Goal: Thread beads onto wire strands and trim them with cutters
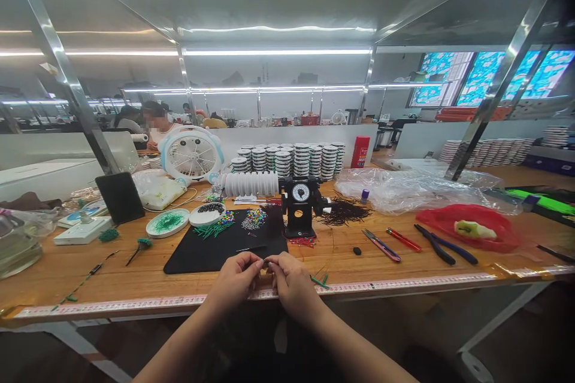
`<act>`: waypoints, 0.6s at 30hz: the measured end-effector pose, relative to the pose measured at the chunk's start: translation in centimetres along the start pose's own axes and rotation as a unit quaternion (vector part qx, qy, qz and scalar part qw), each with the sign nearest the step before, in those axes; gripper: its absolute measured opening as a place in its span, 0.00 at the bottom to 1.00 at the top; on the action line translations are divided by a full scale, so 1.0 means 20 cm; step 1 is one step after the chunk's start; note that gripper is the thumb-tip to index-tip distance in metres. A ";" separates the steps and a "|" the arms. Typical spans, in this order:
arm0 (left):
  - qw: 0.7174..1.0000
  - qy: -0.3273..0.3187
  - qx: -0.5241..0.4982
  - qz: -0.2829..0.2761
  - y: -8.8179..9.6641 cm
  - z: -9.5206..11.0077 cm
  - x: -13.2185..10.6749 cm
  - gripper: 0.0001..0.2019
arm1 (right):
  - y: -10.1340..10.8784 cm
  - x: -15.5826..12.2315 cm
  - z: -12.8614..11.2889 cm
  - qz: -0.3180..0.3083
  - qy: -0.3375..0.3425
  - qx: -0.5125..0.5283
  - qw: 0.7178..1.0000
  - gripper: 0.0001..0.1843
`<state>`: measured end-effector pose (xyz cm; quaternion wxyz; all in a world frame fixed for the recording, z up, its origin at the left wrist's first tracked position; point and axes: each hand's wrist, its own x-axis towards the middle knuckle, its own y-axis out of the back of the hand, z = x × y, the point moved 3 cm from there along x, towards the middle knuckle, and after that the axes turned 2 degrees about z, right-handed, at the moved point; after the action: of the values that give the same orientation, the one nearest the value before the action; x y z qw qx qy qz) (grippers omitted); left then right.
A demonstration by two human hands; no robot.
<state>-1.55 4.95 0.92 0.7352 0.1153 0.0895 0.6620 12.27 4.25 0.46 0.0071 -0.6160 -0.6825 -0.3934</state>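
Observation:
Near the front edge of the bench, my left hand [238, 277] and my right hand [294, 281] meet, thumbs and fingers pinched together. Something tiny and dark shows between the fingertips, too small to name. Just beyond them lies a black mat [193, 257], holding a thin dark needle-like tool [251, 248], green tubes [212, 231] and multicoloured beads [254, 219]. Behind my right hand stands a black machine with a round dial [300, 215], with white spools [251, 184] on its left side. Small green pieces [320, 281] lie beside my right hand.
Snips [381, 245], a red pen-like tool [404, 240] and dark-handled pliers [444, 245] lie to the right, before a red bag [505, 239]. Stacked spools [291, 161] and a white fan [193, 155] stand behind. A measuring tape [148, 301] runs along the front edge.

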 end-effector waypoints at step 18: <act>0.990 -0.086 0.109 0.014 0.01 0.05 -0.01 0.11 | -0.02 -0.01 0.01 0.017 0.017 -0.062 0.998 0.09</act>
<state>-1.49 4.64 1.84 0.7141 0.2522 0.0959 0.6459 12.05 4.22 0.04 -0.0129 -0.6198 -0.6462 -0.4452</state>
